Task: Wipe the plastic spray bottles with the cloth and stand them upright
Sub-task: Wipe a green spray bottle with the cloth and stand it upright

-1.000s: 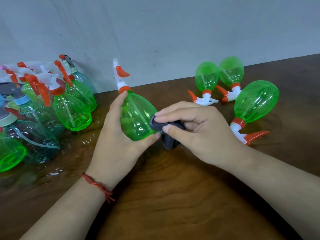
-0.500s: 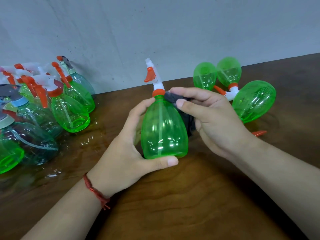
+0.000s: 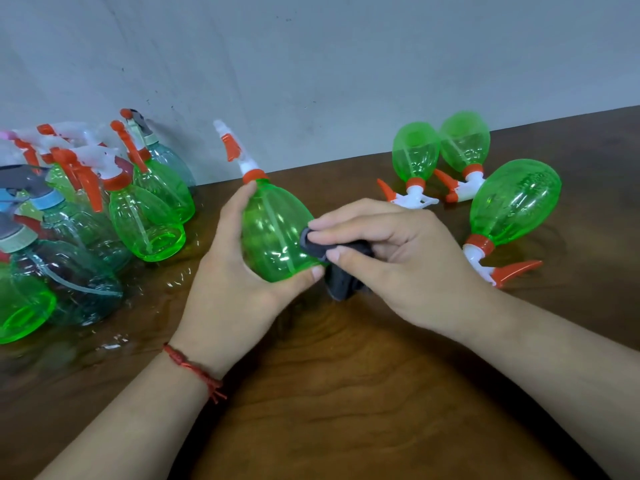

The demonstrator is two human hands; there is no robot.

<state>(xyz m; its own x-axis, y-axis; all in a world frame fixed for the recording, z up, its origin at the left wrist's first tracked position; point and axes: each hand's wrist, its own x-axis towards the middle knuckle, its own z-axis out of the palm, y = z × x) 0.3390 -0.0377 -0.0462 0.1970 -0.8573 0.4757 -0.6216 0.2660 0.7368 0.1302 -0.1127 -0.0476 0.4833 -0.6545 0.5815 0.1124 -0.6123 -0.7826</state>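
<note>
Two curled hands: L point(image 3: 225, 289) round bottle point(image 3: 273, 233), R point(image 3: 415, 258) round cloth point(image 3: 341, 285).

A dark brown wooden table point(image 3: 346, 420) spreads beneath the grip and out to every side of it, its surface glossy, with broad curved grain point(image 3: 349, 327) swirling just below the grip. Small white glints of light point(image 3: 114, 342) lie on the wood well to the lower left of the grip. Behind the grip the table's far edge meets a pale grey wall point(image 3: 311, 64); that line climbs toward the right. The wall is scuffed, with faint streaks and a few dark specks. Below and left of the grip, nearer the camera, sits a red cord bracelet point(image 3: 188, 367), knotted, its frayed ends hanging loose.
</note>
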